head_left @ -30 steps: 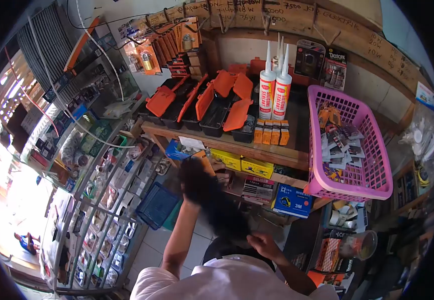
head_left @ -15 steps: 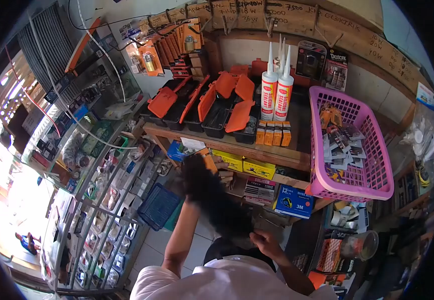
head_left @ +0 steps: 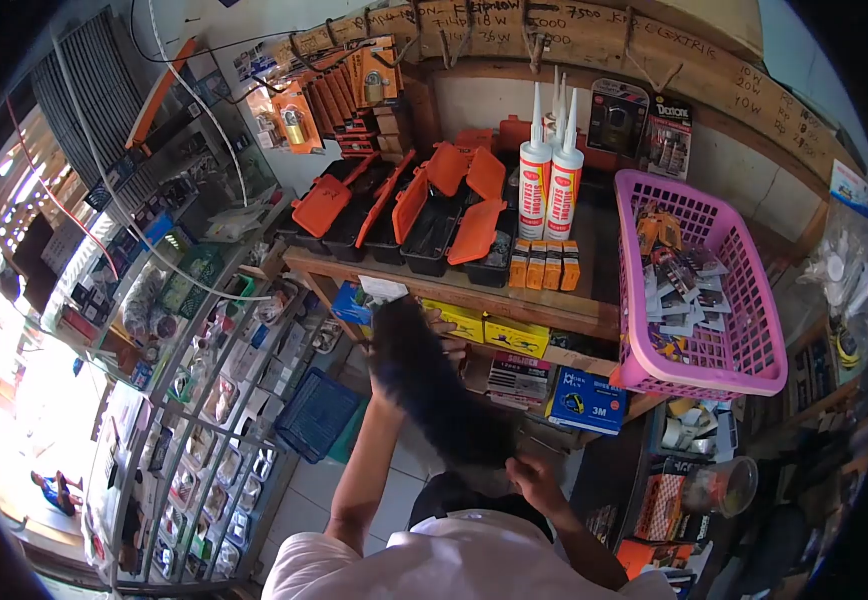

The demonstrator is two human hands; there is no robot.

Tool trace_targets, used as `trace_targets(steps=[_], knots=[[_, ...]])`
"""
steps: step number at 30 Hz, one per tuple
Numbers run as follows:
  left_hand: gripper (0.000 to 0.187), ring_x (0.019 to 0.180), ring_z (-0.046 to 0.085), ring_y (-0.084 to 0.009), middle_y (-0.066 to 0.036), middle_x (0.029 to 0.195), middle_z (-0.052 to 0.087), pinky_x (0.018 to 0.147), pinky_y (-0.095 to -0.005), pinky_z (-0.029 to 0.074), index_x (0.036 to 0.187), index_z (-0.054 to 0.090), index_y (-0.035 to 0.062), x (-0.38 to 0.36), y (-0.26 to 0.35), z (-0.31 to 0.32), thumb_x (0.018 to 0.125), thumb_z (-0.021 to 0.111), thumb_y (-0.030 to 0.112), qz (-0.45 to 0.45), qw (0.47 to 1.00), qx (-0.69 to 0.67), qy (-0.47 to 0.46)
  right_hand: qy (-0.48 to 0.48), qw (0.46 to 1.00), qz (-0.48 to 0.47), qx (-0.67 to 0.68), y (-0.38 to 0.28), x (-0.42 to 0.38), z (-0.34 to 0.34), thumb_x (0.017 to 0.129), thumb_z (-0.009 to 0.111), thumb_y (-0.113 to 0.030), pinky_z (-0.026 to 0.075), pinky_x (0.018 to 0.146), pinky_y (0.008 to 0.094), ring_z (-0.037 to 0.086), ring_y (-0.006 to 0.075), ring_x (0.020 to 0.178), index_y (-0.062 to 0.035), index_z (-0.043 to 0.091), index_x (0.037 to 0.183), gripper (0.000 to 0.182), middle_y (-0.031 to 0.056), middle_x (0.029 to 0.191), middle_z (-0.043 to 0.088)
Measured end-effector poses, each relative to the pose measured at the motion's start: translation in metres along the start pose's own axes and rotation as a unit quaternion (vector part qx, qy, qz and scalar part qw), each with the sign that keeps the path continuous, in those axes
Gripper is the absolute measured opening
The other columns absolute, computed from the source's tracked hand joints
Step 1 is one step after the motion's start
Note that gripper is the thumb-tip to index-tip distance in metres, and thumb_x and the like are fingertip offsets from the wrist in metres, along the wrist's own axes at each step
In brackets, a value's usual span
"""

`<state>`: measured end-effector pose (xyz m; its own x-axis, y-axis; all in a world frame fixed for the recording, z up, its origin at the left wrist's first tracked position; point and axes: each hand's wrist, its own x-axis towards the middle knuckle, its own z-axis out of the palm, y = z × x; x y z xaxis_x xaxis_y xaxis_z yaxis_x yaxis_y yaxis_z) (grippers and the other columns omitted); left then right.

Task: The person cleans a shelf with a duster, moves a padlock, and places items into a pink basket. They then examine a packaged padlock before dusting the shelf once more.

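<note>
A long, fluffy black duster (head_left: 434, 385) runs diagonally in front of me, blurred by motion. My right hand (head_left: 537, 485) is closed around its lower right end, near my waist. The duster's upper end covers most of my left hand (head_left: 451, 346). Only some curled fingers show beyond the duster's right side, near the shelf edge. An orange box was visible against those fingers half a second ago; the duster now hides it. Just behind are yellow boxes (head_left: 516, 337) on the lower shelf.
Black organizer boxes with orange lids (head_left: 476, 232) stand on the wooden shelf (head_left: 591, 312), beside silicone sealant tubes (head_left: 534, 190) and small orange boxes (head_left: 546, 266). A pink basket (head_left: 704, 380) holds packets at right. Left is a glass display case (head_left: 189, 425); a blue crate (head_left: 319, 415) sits low.
The duster's upper end has shifted slightly upward and right, covering the orange box at my left hand. My right hand has moved a little right and down, still gripping the duster.
</note>
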<state>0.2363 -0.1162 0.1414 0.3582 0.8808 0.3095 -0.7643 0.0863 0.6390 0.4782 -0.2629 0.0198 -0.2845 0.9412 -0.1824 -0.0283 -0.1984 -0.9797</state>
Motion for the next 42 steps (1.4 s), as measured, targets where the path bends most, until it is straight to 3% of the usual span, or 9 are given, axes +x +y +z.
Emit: trace_targets(steps=[2,6,10,12,16,18,36,40,42], knots=[[0.058,0.117,0.053,-0.0368,-0.020,0.133,0.050,0.106,-0.0511,0.038,0.138,0.038,0.0015,0.005,0.003,0.013,0.100,0.031,0.045,0.023,0.973,-0.081,0.215,0.036,0.998,0.002,0.043,0.003,-0.001,0.001,0.096,0.057,-0.029,0.033,0.052,0.0262,0.042,0.0068,0.056,-0.0041,0.054,0.073,0.035,-0.0023,0.060,0.047],[0.055,0.118,0.053,-0.0326,-0.017,0.133,0.051,0.107,-0.0474,0.038,0.135,0.045,0.0043,0.007,-0.016,-0.044,0.101,0.028,0.045,0.002,0.997,-0.064,-0.053,0.000,1.000,0.004,0.008,0.011,-0.001,0.002,0.096,0.058,-0.026,0.034,0.052,0.0250,0.043,0.0067,0.056,-0.0046,0.054,0.073,0.032,-0.0022,0.060,0.049],[0.064,0.123,0.046,-0.0458,-0.027,0.136,0.044,0.106,-0.0547,0.037,0.142,0.029,0.0007,0.007,-0.003,0.006,0.100,0.023,0.049,0.056,0.973,-0.102,0.202,-0.033,0.999,0.006,-0.028,0.000,-0.001,-0.002,0.096,0.058,-0.026,0.034,0.051,0.0260,0.044,0.0074,0.055,-0.0055,0.054,0.071,0.032,-0.0022,0.059,0.048],[0.063,0.124,0.050,-0.0343,-0.019,0.134,0.050,0.108,-0.0481,0.037,0.140,0.037,0.0027,0.012,-0.005,-0.012,0.101,0.024,0.050,0.012,0.991,-0.085,-0.102,-0.021,0.999,-0.002,-0.036,0.006,-0.001,-0.003,0.096,0.058,-0.026,0.034,0.050,0.0262,0.044,0.0073,0.055,-0.0058,0.054,0.070,0.033,-0.0024,0.058,0.048],[0.058,0.118,0.053,-0.0370,-0.023,0.124,0.053,0.104,-0.0546,0.040,0.132,0.040,-0.0007,0.007,0.001,0.018,0.101,0.028,0.046,0.039,0.968,-0.154,0.197,-0.008,0.999,0.037,0.033,0.001,-0.003,-0.002,0.096,0.057,-0.029,0.033,0.050,0.0272,0.042,0.0073,0.053,-0.0067,0.053,0.069,0.035,-0.0028,0.058,0.047],[0.059,0.117,0.054,-0.0312,-0.016,0.127,0.054,0.104,-0.0483,0.042,0.136,0.041,0.0023,-0.001,-0.008,-0.002,0.102,0.024,0.048,0.028,0.995,-0.097,0.010,-0.032,0.999,0.022,0.004,-0.003,-0.001,-0.004,0.096,0.057,-0.030,0.033,0.049,0.0275,0.042,0.0073,0.052,-0.0069,0.053,0.069,0.036,-0.0026,0.058,0.047],[0.057,0.116,0.055,-0.0296,-0.013,0.131,0.053,0.105,-0.0470,0.042,0.137,0.042,0.0077,0.004,-0.011,0.015,0.100,0.031,0.050,-0.005,0.970,-0.128,0.207,-0.031,0.995,0.077,0.057,-0.010,-0.001,-0.001,0.098,0.055,-0.035,0.031,0.049,0.0268,0.038,0.0064,0.051,-0.0083,0.052,0.068,0.041,-0.0032,0.058,0.044],[0.056,0.119,0.054,-0.0296,-0.014,0.135,0.050,0.104,-0.0473,0.042,0.140,0.040,0.0092,0.001,-0.024,-0.037,0.100,0.033,0.049,0.016,0.995,-0.098,-0.031,-0.063,0.998,-0.002,0.024,-0.008,-0.002,-0.008,0.099,0.053,-0.033,0.031,0.047,0.0255,0.038,0.0063,0.049,-0.0089,0.050,0.069,0.039,-0.0032,0.059,0.044],[0.039,0.113,0.056,-0.0268,-0.012,0.120,0.058,0.094,-0.0454,0.049,0.123,0.052,0.0112,0.004,-0.020,-0.009,0.100,0.041,0.041,0.003,0.966,-0.097,0.240,-0.043,0.993,0.025,0.106,-0.014,-0.005,-0.013,0.099,0.052,-0.031,0.030,0.046,0.0242,0.038,0.0059,0.048,-0.0094,0.050,0.071,0.036,-0.0033,0.059,0.044]])
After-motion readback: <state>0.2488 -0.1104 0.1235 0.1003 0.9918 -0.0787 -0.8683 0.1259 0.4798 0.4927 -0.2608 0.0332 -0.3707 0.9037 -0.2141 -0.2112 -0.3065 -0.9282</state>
